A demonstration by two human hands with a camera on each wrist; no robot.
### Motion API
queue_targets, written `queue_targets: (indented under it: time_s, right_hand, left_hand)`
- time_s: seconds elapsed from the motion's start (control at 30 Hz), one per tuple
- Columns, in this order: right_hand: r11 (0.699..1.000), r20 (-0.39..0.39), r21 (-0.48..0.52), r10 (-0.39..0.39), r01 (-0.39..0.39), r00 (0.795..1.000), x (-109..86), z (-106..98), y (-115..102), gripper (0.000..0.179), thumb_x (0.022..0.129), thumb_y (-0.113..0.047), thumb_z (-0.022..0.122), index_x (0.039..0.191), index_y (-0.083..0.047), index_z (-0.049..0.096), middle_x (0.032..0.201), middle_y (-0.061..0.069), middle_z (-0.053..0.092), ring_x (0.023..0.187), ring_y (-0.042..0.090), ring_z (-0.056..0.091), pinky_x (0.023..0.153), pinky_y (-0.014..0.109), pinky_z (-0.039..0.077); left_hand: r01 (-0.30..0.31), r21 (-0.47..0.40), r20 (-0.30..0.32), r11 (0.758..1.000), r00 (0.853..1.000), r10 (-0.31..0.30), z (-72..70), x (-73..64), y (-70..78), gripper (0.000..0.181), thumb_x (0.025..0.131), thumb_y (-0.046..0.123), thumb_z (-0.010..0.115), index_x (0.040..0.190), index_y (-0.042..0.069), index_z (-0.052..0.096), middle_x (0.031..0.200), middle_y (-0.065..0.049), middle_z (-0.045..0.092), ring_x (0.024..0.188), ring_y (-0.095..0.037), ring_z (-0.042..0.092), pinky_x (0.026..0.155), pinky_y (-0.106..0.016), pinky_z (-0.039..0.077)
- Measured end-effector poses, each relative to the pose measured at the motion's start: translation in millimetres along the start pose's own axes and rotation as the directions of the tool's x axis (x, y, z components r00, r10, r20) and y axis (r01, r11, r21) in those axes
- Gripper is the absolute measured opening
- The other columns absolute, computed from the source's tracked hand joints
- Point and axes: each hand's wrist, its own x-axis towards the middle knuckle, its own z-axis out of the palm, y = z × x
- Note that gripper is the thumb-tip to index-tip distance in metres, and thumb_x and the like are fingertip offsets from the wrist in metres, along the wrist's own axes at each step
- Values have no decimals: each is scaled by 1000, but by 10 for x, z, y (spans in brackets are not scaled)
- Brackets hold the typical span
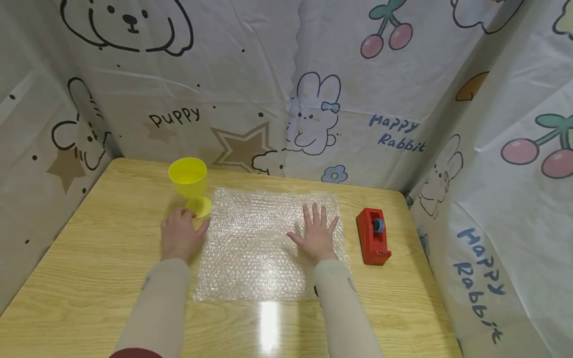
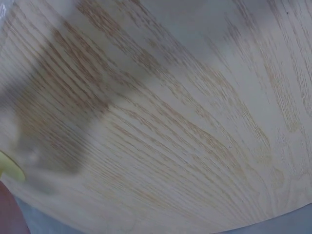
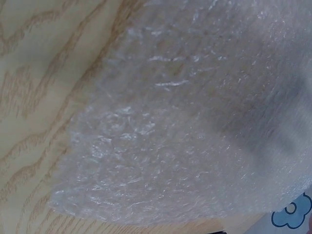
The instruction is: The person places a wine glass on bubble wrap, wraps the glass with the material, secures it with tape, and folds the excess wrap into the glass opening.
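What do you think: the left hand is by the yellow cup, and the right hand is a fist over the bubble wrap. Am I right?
Not quite: the right hand isn't a fist. The head view shows it spread wide open over the bubble wrap. The left hand is by the yellow cup, just as you said.

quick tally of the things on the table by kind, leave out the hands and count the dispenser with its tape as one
Yellow stemmed goblet: 1
Clear bubble-wrap sheet: 1
Red block-shaped tape dispenser: 1
Total: 3
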Motion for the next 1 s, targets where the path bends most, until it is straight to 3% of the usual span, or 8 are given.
queue_targets:
  time_s: [0.17, 0.27, 0.5, 0.73, 0.83, 1.0]
  right_hand:
    - [999, 10, 27, 17, -17, 1000, -23, -31, 8, 93, 82, -71, 46, 151, -19, 12, 158, 13, 10, 145, 38, 5, 108, 69, 2]
    - [999, 11, 29, 21, -21, 1000, -39, -30, 21, 93, 82, -70, 46, 151, -19, 13, 158, 12, 10, 144, 38, 6, 108, 69, 1]
    - [1000, 8, 14, 27, -27, 1000, -60, 5, 54, 92, 82, -72, 44, 151, -19, 13, 158, 12, 10, 144, 38, 7, 108, 69, 3]
    - [999, 19, 22, 28, -29, 999, -65, 16, 73, 92, 82, -71, 44, 151, -18, 14, 158, 13, 11, 144, 38, 5, 108, 69, 1]
    - [999, 24, 23, 37, -37, 999, -73, 26, 86, 92, 82, -71, 44, 151, -18, 14, 157, 12, 12, 145, 38, 6, 108, 69, 2]
    - [999, 19, 20, 46, -46, 999, -86, 45, 106, 92, 82, -71, 44, 151, -18, 15, 157, 13, 14, 144, 38, 7, 108, 69, 3]
  left_hand:
    - [89, -25, -37, 996, 995, -90, -62, 36, -18, 59, 89, 49, 54, 110, -6, 53, 109, -24, 50, 102, -41, 46, 89, -54, 36]
    - [173, -104, -43, 979, 983, -178, -93, 85, -19, 71, 87, 52, 55, 124, -8, 43, 118, -26, 46, 109, -41, 43, 95, -55, 35]
    - [297, -354, -13, 887, 947, -322, -166, 295, 45, 107, 76, 62, 63, 148, 4, 8, 145, -23, 25, 132, -39, 28, 111, -51, 26]
    - [357, -488, -23, 797, 907, -420, -225, 451, 168, 111, 72, 58, 70, 149, 10, 5, 151, -17, 18, 138, -34, 23, 114, -47, 23]
    - [352, -509, -20, 786, 908, -419, -246, 491, 174, 106, 74, 55, 70, 148, 10, 10, 150, -16, 21, 137, -33, 24, 115, -46, 23]
    - [337, -497, 16, 800, 925, -379, -272, 525, 183, 94, 80, 50, 66, 146, 6, 15, 146, -19, 25, 134, -35, 27, 113, -48, 25]
